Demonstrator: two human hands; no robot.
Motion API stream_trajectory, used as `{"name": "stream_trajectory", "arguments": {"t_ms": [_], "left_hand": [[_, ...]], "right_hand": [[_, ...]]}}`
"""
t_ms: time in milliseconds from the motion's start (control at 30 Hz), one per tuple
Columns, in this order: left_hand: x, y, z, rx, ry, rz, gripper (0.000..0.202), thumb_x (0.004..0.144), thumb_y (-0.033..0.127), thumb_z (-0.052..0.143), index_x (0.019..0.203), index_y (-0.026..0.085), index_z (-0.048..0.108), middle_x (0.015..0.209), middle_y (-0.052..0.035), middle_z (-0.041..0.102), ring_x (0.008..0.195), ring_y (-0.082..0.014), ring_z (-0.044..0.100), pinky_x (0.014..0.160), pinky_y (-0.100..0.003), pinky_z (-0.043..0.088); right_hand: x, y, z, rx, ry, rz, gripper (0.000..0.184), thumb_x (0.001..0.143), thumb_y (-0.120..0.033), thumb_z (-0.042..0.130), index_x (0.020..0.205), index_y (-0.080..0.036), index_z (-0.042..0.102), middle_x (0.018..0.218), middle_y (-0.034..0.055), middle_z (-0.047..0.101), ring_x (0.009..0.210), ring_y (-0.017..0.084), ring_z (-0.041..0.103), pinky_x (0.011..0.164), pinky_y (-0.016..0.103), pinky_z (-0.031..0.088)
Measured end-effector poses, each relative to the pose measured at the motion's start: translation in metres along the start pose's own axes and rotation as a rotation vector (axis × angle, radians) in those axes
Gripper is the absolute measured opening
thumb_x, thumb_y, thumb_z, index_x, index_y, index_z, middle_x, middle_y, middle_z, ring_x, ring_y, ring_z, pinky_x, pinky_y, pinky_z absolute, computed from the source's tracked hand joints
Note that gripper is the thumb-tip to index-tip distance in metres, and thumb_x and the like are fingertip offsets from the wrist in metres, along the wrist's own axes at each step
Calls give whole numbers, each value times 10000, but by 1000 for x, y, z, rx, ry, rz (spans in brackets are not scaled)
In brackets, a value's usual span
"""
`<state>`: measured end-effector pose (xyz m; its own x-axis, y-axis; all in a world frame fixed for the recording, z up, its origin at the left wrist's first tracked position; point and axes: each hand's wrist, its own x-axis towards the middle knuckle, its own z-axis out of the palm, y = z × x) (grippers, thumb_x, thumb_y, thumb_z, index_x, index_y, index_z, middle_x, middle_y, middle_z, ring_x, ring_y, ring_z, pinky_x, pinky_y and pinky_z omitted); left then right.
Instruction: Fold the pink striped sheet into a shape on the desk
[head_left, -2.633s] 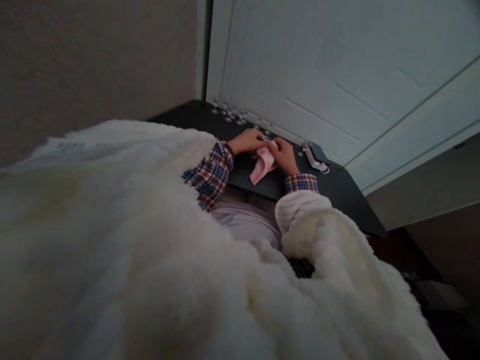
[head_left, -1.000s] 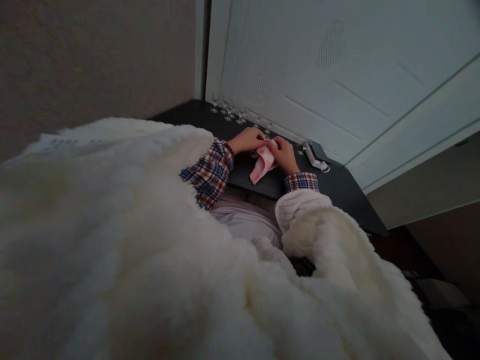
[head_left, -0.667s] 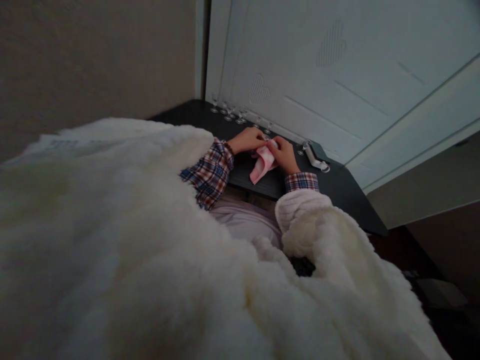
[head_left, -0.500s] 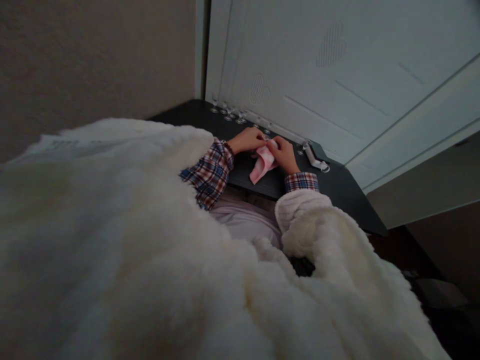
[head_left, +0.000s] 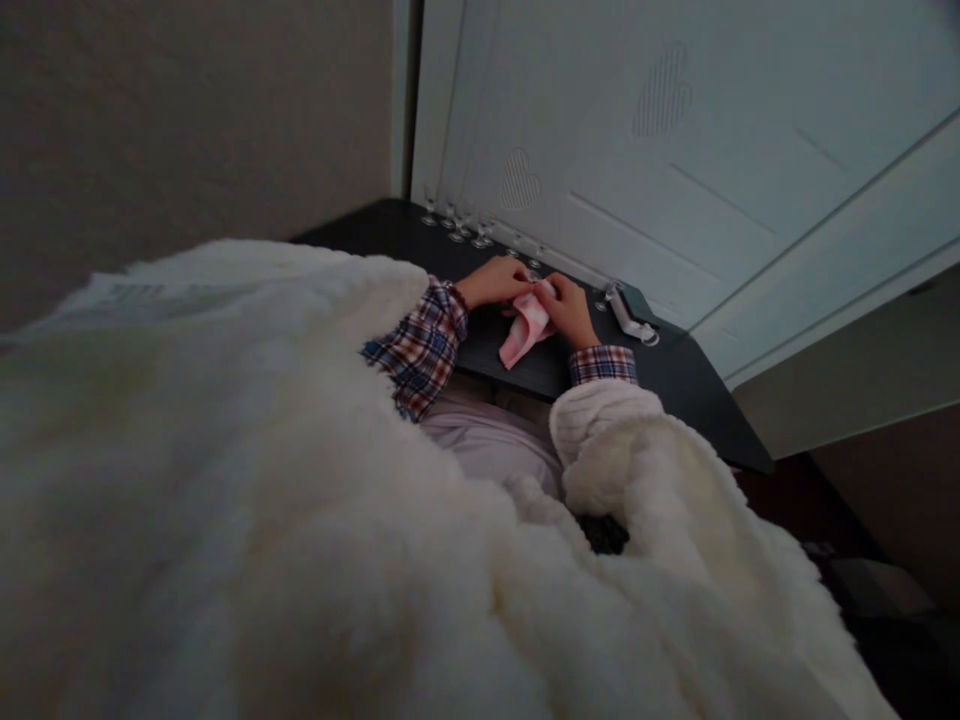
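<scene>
A pink cloth (head_left: 527, 322) hangs in loose folds between my hands, just above the dark tabletop (head_left: 660, 375), with its lower end toward me. My right hand (head_left: 571, 310) pinches the upper part of this cloth from the right. Coming in from the left, my left hand (head_left: 493, 280) has its fingers closed at the cloth's top end. A bit of what looks like a small clear glass (head_left: 533, 273) shows at the fingertips there; most of it is hidden by fingers and cloth.
Several small stemmed glasses (head_left: 480, 236) stand along the table's back edge, by a white panel (head_left: 585, 120) with embossed hearts. Right of my hands lies a white and dark object (head_left: 632, 312) with a ring, with another small glass (head_left: 602, 300) beside it. White fluffy fabric (head_left: 300, 520) fills the foreground.
Almost nothing differs. Both hands stay at the same spot with the cloth, and their fingers have shifted only very slightly.
</scene>
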<state>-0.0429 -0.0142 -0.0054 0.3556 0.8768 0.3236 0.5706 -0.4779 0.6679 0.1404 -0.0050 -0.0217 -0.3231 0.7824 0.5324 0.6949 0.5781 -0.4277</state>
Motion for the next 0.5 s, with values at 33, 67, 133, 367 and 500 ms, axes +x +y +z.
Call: {"name": "stream_trajectory", "arguments": {"t_ms": [33, 67, 133, 367, 500], "left_hand": [[0, 0, 0, 2, 3, 2, 290, 819, 338, 566, 895, 108, 725, 731, -51, 701, 623, -126, 582, 631, -207, 429], [0, 1, 0, 7, 7, 4, 288, 820, 338, 566, 889, 107, 724, 730, -50, 700, 624, -125, 581, 631, -205, 428], [0, 1, 0, 25, 7, 11, 289, 823, 339, 561, 880, 107, 723, 722, -46, 697, 632, -125, 583, 640, -204, 430], [2, 0, 0, 71, -10, -4, 302, 826, 336, 544, 909, 111, 728, 742, -43, 702, 666, -131, 600, 669, -207, 440], [2, 0, 0, 81, -6, 13, 305, 827, 338, 536, 900, 114, 729, 725, -42, 695, 675, -134, 601, 667, -204, 439]], "right_hand": [[0, 0, 0, 1, -2, 0, 273, 877, -434, 501, 816, -185, 597, 789, 27, 642, 721, 162, 528, 732, 306, 420], [0, 1, 0, 1, -4, -1, 271, 878, -431, 503, 814, -185, 597, 785, 26, 640, 719, 161, 528, 731, 305, 419], [0, 1, 0, 0, -3, -5, 264, 877, -423, 508, 806, -184, 594, 777, 23, 635, 712, 159, 526, 727, 303, 414], [1, 2, 1, -4, 12, -11, 269, 872, -425, 507, 793, -181, 588, 748, 14, 620, 697, 151, 512, 699, 291, 404], [1, 2, 1, 1, 11, -15, 262, 876, -418, 512, 793, -181, 588, 754, 14, 622, 698, 152, 519, 710, 298, 408]]}}
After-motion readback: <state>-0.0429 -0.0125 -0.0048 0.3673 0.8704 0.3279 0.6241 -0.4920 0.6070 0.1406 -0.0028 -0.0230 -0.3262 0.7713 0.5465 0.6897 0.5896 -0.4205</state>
